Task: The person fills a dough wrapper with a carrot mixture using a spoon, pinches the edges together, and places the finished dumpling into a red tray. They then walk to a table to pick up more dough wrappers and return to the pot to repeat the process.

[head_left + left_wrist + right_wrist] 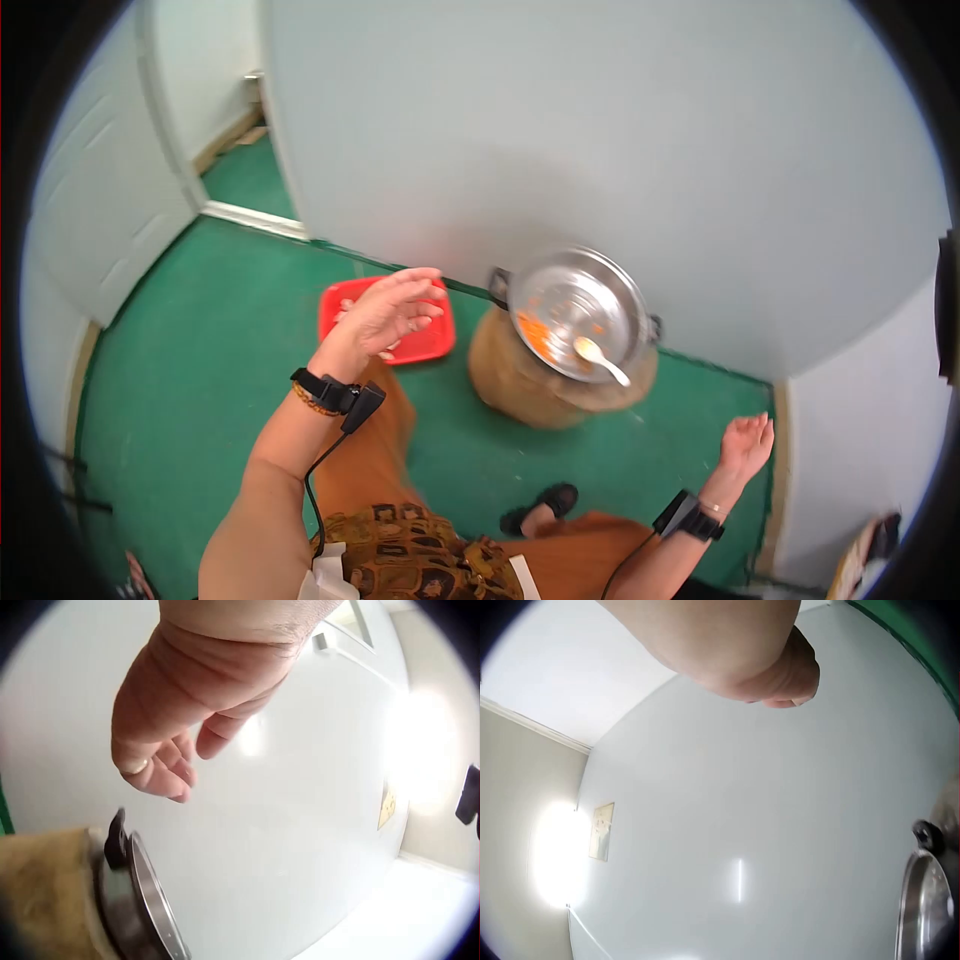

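Note:
My left hand (395, 310) is raised over a red tray (436, 340), its fingers loosely bent and holding nothing. Small whitish pieces lie in that tray, partly hidden by the hand. To the right, a shiny steel pot (605, 285) with black side handles sits on a round brown stool (515, 380). Orange bits (535, 332) lie in the pot, and a white spoon (604, 362) rests across its near rim. Far off to the right, my right hand (747, 447) hangs in the air with curled, relaxed fingers and nothing in it. Both wrist views show these hands apart from the pot.
A pale wall (560, 120) stands just behind the pot and tray. On the left a white door (110, 190) is beside an opening. Green floor (210, 370) surrounds the stool; a dark shoe (555, 497) is close in front of it.

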### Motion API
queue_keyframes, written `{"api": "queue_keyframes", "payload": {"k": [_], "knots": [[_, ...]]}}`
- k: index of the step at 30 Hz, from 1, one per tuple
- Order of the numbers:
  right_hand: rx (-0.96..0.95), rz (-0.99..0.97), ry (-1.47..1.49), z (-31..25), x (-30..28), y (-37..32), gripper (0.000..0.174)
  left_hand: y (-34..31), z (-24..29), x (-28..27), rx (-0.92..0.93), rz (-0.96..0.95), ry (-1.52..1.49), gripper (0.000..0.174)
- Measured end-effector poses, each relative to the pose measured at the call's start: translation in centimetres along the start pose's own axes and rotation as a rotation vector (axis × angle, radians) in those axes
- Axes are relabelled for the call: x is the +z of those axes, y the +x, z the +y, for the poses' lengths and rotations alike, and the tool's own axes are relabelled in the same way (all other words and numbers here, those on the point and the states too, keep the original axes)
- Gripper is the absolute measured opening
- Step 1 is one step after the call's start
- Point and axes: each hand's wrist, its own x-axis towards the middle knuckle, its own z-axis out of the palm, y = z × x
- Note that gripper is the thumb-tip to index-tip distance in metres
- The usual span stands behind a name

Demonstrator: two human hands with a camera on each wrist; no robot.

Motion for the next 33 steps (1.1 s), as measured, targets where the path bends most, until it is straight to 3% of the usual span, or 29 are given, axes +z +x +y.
{"api": "queue_keyframes", "payload": {"k": [2, 4, 7, 9, 13, 15, 18, 21, 24, 27, 30, 31, 33], "knots": [[0.089, 0.038, -0.026, 5.2, -1.0, 0.3, 0.011, -0.4, 1.9, -0.5, -0.009, -0.128, 0.155, 0.027], [0.177, 0.08, -0.058, 9.2, -3.5, 0.6, 0.011, -1.4, 1.4, -3.7, -0.215, -0.373, 0.414, 0.026], [0.272, 0.357, -0.082, 12.5, -4.5, 0.1, 0.013, -3.0, -1.5, -5.3, -0.766, -0.421, 0.737, 0.033], [0.327, 0.22, -0.044, 12.5, -2.7, -1.5, 0.011, -2.5, -2.6, -4.7, -0.757, -0.459, 0.889, 0.039], [0.252, 0.052, -0.059, 12.1, -1.7, -0.3, 0.015, 0.9, -1.9, -3.4, -0.928, -0.201, 0.699, 0.046], [0.106, 0.159, -0.132, 11.8, -3.5, 1.5, 0.016, 1.9, -2.1, -3.6, -0.992, -0.113, 0.682, 0.05], [0.043, 0.325, -0.14, 12.4, -6.4, 4.0, 0.023, 3.3, -2.7, -2.5, -0.984, -0.096, 0.755, 0.052], [0.271, 0.283, -0.415, 12.8, -9.2, 7.2, 0.07, 3.9, -3.1, -1.1, -0.934, -0.095, 0.764, 0.052], [0.036, 0.336, -0.609, 13.1, -8.4, 10.1, 0.061, 4.6, -2.3, 0.0, -0.884, -0.08, 0.77, 0.051], [-0.04, 0.638, -0.621, 12.3, -7.9, 9.4, 0.061, 4.7, -3.1, 0.3, -0.867, -0.034, 0.73, 0.05], [-0.165, 0.663, -0.979, 11.3, -4.4, 4.2, 0.054, 4.7, -1.4, 2.0, -0.917, 0.088, 0.724, 0.052], [-0.196, 0.659, -1.056, 11.2, -2.5, 3.0, 0.051, 4.6, -0.9, 2.9, -0.952, 0.033, 0.793, 0.053], [-0.151, 0.652, -0.971, 10.6, -4.7, 1.7, 0.043, 4.0, -1.0, 3.7, -0.993, -0.063, 0.925, 0.054]]}}
